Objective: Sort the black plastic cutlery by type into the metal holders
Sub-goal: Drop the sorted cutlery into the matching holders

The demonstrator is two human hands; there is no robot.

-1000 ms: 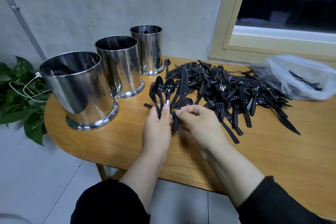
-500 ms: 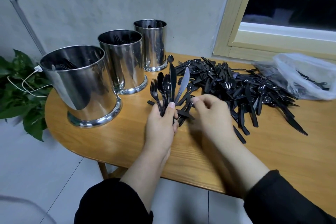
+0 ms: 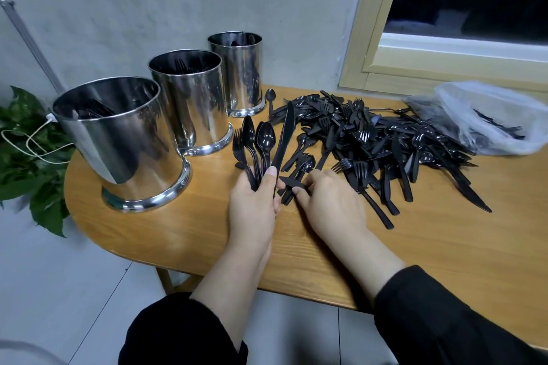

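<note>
My left hand [image 3: 255,207] grips a fanned bunch of black cutlery [image 3: 264,139]: a fork, spoons and a long knife, all pointing up. Beside it my right hand [image 3: 329,204] lies on the table, its fingers pinching a black piece [image 3: 292,182] at the near edge of the big cutlery pile [image 3: 370,133]. Three shiny metal holders stand in a row at the left: a large one [image 3: 124,145], a middle one [image 3: 192,104] with forks inside, and a small far one [image 3: 240,74]. Dark cutlery shows inside all three.
The wooden table [image 3: 430,261] has a rounded left end. A clear plastic bag [image 3: 486,118] with more cutlery lies at the right under the window frame [image 3: 364,38]. A leafy plant [image 3: 26,157] with a white cable sits left of the table.
My left hand kept its bunch and now holds the knife upright with it. My right hand dropped to the table and took hold of a piece at the pile's edge. The camera moved closer.
</note>
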